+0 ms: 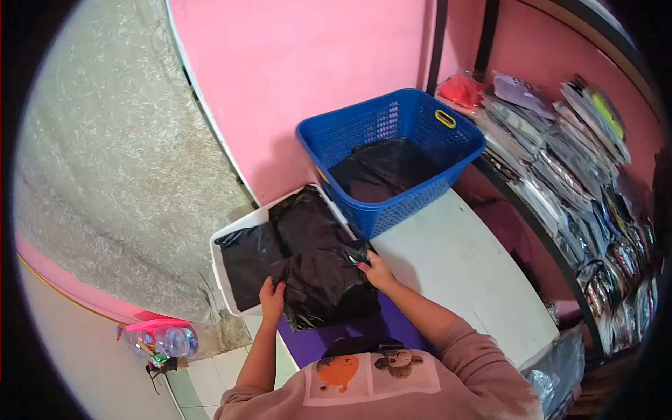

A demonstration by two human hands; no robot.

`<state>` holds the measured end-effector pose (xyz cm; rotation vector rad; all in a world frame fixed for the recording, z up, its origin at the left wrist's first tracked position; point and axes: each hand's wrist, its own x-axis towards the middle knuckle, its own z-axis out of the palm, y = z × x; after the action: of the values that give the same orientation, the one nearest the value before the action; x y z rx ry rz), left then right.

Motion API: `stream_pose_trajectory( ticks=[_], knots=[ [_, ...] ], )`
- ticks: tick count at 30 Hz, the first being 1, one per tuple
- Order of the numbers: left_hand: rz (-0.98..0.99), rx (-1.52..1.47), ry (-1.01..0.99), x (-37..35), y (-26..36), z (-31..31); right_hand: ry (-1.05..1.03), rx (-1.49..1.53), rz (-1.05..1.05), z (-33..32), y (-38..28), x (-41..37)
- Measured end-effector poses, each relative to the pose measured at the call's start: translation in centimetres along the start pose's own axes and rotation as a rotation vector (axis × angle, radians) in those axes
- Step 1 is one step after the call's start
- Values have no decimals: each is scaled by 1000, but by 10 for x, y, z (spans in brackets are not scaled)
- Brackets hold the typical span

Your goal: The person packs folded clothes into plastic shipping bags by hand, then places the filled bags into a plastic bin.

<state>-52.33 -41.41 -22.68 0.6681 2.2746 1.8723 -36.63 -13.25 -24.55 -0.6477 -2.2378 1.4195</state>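
Note:
Between my two hands is a black plastic package point(325, 283), shiny and creased, held over the near edge of a white bin point(218, 269). My left hand point(272, 299) grips its left side, thumb on top. On its right upper corner, my right hand point(379, 271) is closed with the thumb over the plastic. More black packages point(245, 262) lie flat in the white bin. Behind it to the right, a blue plastic basket point(413, 203) with yellow handle trim has black packages point(385, 168) lying inside.
The bin and basket stand on a white table point(465, 262), with a purple surface point(399, 325) just before me. Shelves on the right hold many clear-wrapped packets point(553, 168). A pale curtain point(119, 154) hangs left. Plastic bottles point(175, 341) sit on the floor at lower left.

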Motion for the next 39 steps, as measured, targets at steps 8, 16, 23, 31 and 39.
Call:
stream_pose_trajectory(
  ticks=[8,16,23,31,39],
  knots=[
    [-197,-160,63,132,-47,-50,-53,-431,123,79,-86,160],
    [-183,313,18,220,-186,-11,50,-466,10,113,-38,218],
    [-264,413,-32,178,-113,15,-170,-785,-177,124,-3,158],
    [-254,837,-265,154,-28,28,-262,-745,-191,114,26,153],
    [175,1063,-374,144,-87,60,-506,-758,-142,100,31,151]
  ],
)
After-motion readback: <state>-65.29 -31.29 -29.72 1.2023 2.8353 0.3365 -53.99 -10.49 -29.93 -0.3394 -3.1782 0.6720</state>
